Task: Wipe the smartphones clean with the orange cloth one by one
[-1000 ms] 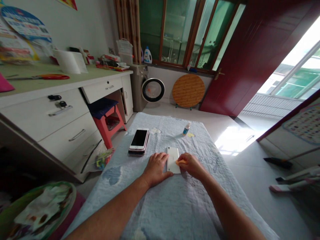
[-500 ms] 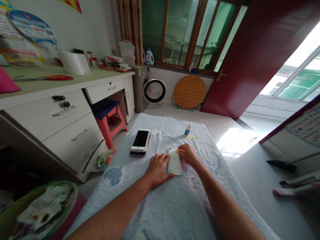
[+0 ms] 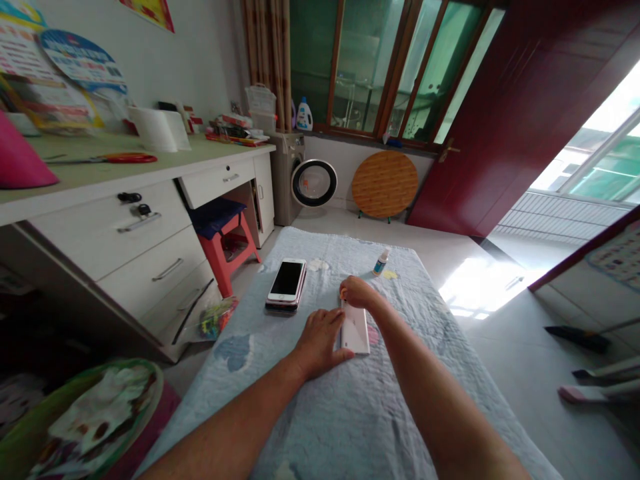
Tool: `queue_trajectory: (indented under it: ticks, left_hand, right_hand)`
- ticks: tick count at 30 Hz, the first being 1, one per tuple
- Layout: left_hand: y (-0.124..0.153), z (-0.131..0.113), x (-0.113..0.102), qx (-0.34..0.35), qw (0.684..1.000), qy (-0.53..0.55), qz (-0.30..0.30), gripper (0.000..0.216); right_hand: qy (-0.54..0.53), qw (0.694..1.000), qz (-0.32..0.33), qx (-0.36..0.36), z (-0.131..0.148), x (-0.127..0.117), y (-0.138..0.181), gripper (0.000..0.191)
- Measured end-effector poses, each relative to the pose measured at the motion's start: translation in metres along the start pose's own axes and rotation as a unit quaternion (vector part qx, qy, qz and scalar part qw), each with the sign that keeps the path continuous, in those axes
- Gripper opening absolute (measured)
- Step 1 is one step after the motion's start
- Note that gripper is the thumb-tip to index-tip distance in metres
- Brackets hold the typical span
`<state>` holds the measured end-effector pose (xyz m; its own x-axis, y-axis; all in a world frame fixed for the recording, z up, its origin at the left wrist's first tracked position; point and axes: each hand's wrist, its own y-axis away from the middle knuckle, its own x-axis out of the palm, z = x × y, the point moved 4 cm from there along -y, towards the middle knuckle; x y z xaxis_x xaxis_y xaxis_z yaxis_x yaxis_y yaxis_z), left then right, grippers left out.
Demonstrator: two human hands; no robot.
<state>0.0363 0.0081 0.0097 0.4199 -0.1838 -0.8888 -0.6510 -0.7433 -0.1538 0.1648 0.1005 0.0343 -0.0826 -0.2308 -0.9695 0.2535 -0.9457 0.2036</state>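
Observation:
A white phone lies face down on the cloth-covered table. At its left edge rests my left hand, its fingers by the upper side and its thumb at the lower end, steadying it. My right hand is closed over the phone's top end, pinching a small orange cloth that is mostly hidden by the fingers. To the left lies a stack of phones, the top one a white phone with a dark screen facing up. A small spray bottle stands beyond my right hand.
The pale blue tablecloth covers the table. On the left are a desk with drawers, a red stool and a waste bin. A washing machine with its door open and a round wooden tabletop are at the back.
My right hand has moved left across the phone's top end, taking the orange cloth to its upper left corner. My left hand stays at the phone's left edge. The view has shifted slightly.

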Motion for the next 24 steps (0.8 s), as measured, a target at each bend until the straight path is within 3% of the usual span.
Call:
queue_trajectory:
  ticks: [4, 8, 15, 20, 24]
  left_hand:
    - [0.001, -0.003, -0.003, -0.002, 1.0, -0.003, -0.011, 0.068]
    - [0.002, -0.006, -0.005, -0.005, 1.0, -0.004, -0.021, 0.067]
    - [0.001, -0.003, -0.005, 0.001, 1.0, 0.006, -0.006, 0.075]
    - [0.0, -0.002, -0.003, -0.003, 1.0, 0.009, 0.004, 0.077]
    - [0.001, 0.0, -0.001, -0.003, 1.0, 0.016, 0.002, 0.076]
  right_hand:
    - [-0.009, 1.0, 0.004, -0.006, -0.004, -0.001, 0.001, 0.028]
    - [-0.024, 1.0, -0.007, 0.008, -0.026, -0.002, 0.018, 0.028]
    - [-0.062, 0.993, -0.082, 0.05, -0.055, 0.01, 0.045, 0.028]
    - [-0.107, 0.979, -0.167, 0.054, -0.042, 0.016, 0.053, 0.02]
    - [-0.146, 0.976, -0.162, 0.003, -0.016, 0.018, 0.068, 0.016]
